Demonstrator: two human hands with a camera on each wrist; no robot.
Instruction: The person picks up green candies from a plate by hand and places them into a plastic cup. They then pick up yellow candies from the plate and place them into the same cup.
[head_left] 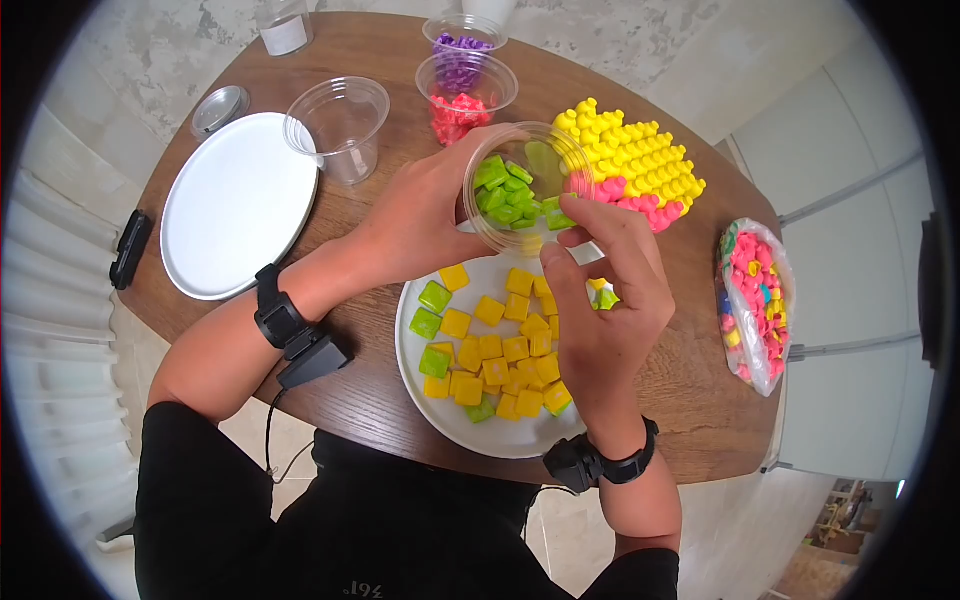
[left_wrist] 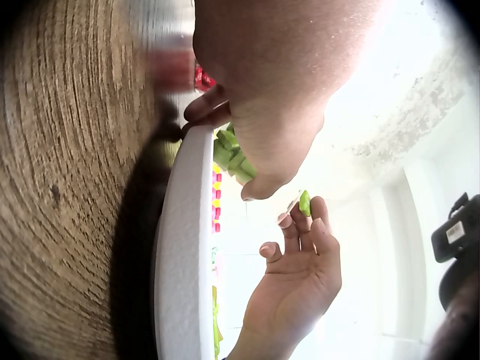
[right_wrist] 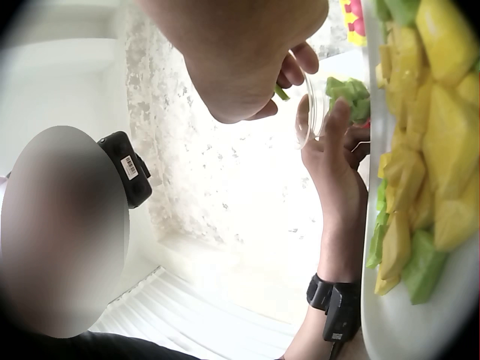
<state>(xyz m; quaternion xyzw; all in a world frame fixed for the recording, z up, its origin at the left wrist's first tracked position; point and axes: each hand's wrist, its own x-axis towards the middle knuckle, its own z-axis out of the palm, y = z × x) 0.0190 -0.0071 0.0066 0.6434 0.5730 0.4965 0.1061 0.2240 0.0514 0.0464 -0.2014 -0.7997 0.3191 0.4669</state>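
A clear plastic cup (head_left: 530, 235) with green square pieces (head_left: 505, 192) is tilted over the plate, gripped around its side by my left hand (head_left: 425, 215). At the cup's mouth my right hand (head_left: 615, 300) has its fingers bent, with a green piece (head_left: 560, 218) at the fingertips; in the left wrist view a green piece (left_wrist: 304, 203) shows at the fingers of the right hand (left_wrist: 296, 289). Below, the white plate (head_left: 420, 393) bears many yellow squares (head_left: 490, 346) and several green ones (head_left: 425, 323). In the right wrist view, the left hand (right_wrist: 334, 165) holds the cup.
An empty white plate (head_left: 238, 205) and an empty clear cup (head_left: 345, 125) stand at the left. Behind are cups of red (head_left: 460, 112) and purple pieces (head_left: 462, 62). Yellow and pink bottle-shaped pieces (head_left: 640, 160) stand at the right, near a bag of colourful pieces (head_left: 757, 300).
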